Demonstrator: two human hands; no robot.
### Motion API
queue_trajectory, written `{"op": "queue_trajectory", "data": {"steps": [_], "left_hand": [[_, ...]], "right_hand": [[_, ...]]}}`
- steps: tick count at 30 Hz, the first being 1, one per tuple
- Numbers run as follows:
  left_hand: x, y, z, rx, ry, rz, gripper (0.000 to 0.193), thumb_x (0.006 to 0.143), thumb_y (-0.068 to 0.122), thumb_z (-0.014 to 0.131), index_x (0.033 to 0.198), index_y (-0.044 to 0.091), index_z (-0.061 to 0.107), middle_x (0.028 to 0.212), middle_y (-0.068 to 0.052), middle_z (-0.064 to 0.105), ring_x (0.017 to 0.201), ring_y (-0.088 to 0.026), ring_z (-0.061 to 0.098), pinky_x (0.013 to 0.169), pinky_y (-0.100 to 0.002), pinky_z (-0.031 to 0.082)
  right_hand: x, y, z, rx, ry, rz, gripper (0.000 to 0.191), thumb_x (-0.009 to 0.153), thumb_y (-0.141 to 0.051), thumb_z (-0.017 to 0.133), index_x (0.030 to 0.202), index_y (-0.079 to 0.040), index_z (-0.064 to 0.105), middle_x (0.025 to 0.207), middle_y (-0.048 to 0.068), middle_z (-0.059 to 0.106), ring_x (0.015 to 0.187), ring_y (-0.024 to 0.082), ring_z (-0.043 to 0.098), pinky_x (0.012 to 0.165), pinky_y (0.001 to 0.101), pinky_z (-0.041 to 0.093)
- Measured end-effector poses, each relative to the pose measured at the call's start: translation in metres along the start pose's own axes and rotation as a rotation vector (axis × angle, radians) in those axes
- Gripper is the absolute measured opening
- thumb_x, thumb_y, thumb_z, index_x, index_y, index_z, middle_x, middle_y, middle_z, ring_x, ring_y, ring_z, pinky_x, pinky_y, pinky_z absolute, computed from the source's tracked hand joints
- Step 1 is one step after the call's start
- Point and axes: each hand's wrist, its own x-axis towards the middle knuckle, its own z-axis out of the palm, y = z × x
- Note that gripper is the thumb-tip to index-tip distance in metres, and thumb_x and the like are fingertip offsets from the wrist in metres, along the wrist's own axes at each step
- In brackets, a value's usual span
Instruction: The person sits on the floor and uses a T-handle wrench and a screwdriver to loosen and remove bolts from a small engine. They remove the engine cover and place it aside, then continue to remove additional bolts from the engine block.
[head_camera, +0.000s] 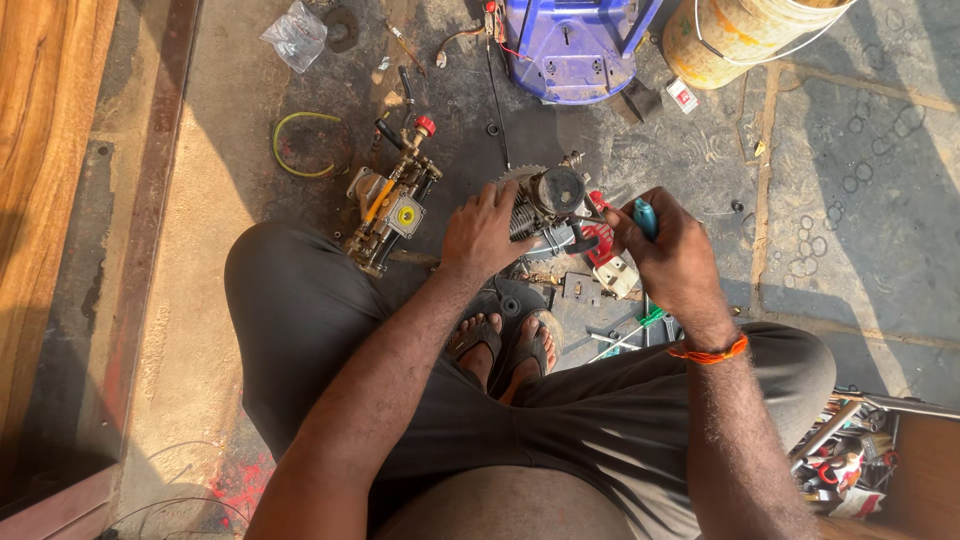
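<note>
- Head view: the small engine (552, 205) sits on the stone floor (860, 200) just ahead of your sandalled feet (505, 345), between your two hands; its finned cylinder and round end face upward.
- Your left hand (483, 232) lies spread over the left side of the engine, fingers curled loosely against the casing and touching it; it presses rather than clasps.
- Your right hand (668, 250) is closed in a fist around the blue handle of a screwdriver (643, 217); the shaft points left toward the engine, and the tip is hidden against the metal.
- An orange thread band (712, 353) circles your right wrist.
- A red and white engine cover (608, 262) lies touching the engine's right side, partly under your right hand.
- A brass pump assembly (392, 205) with a red cap lies near the engine to its left, just beyond your left knee.
- A green-handled tool (640, 325) and loose parts lie by your right leg.
- Farther out: a coil of green-yellow hose (300, 145), a clear plastic bag (296, 35), a blue plastic housing (575, 45) and a yellow bucket (740, 35) along the top edge.
- An open tool box (850, 460) stands at your right.
</note>
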Motion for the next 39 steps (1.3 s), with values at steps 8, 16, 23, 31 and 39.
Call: {"op": "queue_trajectory", "data": {"steps": [8,16,23,31,39], "left_hand": [[-0.001,0.007,0.006,0.018,-0.049,-0.019,0.104,0.081,0.068,0.078,0.152,0.005,0.035,0.135,-0.019,0.058,0.125,-0.034,0.06,0.104,-0.051,0.052],[-0.002,0.004,0.006,-0.086,-0.071,-0.035,0.101,0.082,0.06,0.082,0.152,0.006,0.033,0.136,-0.024,0.055,0.126,-0.039,0.059,0.103,-0.051,0.053],[-0.001,-0.001,0.006,-0.081,-0.111,-0.033,0.1,0.083,0.061,0.081,0.151,0.006,0.031,0.135,-0.025,0.053,0.125,-0.04,0.059,0.101,-0.05,0.055],[0.002,-0.002,0.008,-0.096,-0.099,-0.03,0.1,0.083,0.06,0.081,0.152,0.007,0.031,0.138,-0.025,0.052,0.128,-0.04,0.058,0.102,-0.05,0.055],[0.006,-0.001,0.012,-0.08,-0.101,-0.036,0.101,0.083,0.061,0.08,0.151,0.005,0.031,0.139,-0.025,0.052,0.128,-0.04,0.057,0.102,-0.05,0.054]], "right_hand": [[0.008,-0.008,0.017,-0.323,0.08,-0.121,0.036,0.104,-0.04,0.07,0.096,-0.007,0.062,0.063,0.009,0.064,0.056,0.025,0.066,0.051,0.0435,0.05],[0.005,-0.016,0.02,-0.402,0.095,-0.149,0.036,0.106,-0.04,0.067,0.094,-0.006,0.062,0.058,0.009,0.062,0.051,0.023,0.066,0.047,0.0428,0.05],[0.012,-0.016,0.028,-0.425,0.099,-0.153,0.037,0.106,-0.04,0.067,0.091,-0.006,0.061,0.055,0.007,0.06,0.048,0.022,0.065,0.045,0.0422,0.05],[0.013,-0.01,0.028,-0.391,0.12,-0.139,0.035,0.107,-0.038,0.067,0.093,-0.006,0.062,0.056,0.009,0.06,0.05,0.025,0.066,0.046,0.0426,0.049],[0.013,-0.019,0.042,-0.552,0.117,-0.229,0.031,0.111,-0.036,0.061,0.107,-0.005,0.064,0.056,0.003,0.06,0.04,0.016,0.059,0.033,0.0346,0.045]]}}
